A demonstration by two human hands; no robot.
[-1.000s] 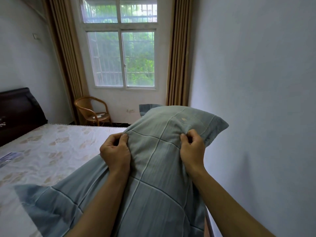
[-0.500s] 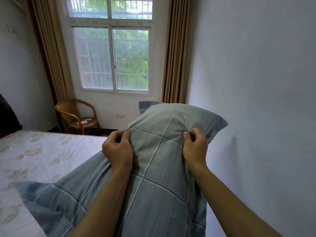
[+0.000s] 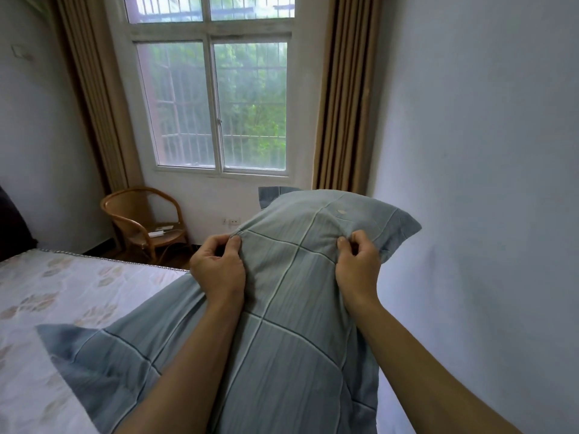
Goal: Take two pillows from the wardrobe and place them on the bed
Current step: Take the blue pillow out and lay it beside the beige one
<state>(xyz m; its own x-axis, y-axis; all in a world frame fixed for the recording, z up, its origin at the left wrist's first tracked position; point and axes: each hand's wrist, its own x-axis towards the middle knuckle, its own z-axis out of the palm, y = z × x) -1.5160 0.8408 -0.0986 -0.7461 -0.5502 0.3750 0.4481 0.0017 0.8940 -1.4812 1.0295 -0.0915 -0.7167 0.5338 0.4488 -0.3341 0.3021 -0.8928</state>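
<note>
A grey-blue pillow [image 3: 291,308] with pale grid lines and a darker border is held up in front of me, its long side running from lower left to upper right. My left hand [image 3: 219,270] pinches a fold of its cover near the upper middle. My right hand [image 3: 357,264] grips the fabric close to the top right corner. The bed [image 3: 56,296], with a pale leaf-patterned cover, lies at the left, and the pillow's lower left corner hangs over it. A second darker blue fabric edge [image 3: 269,195] peeks out behind the pillow's top. The wardrobe is not in view.
A wicker chair [image 3: 144,223] stands in the corner beyond the bed, under the barred window [image 3: 216,101] with tan curtains on both sides. A plain white wall [image 3: 485,183] runs close along my right. The dark headboard [image 3: 12,227] shows at the far left edge.
The view has swung to the right and moved nearer the window, so the headboard has slid almost out of frame. Both hands keep the same hold on the pillow.
</note>
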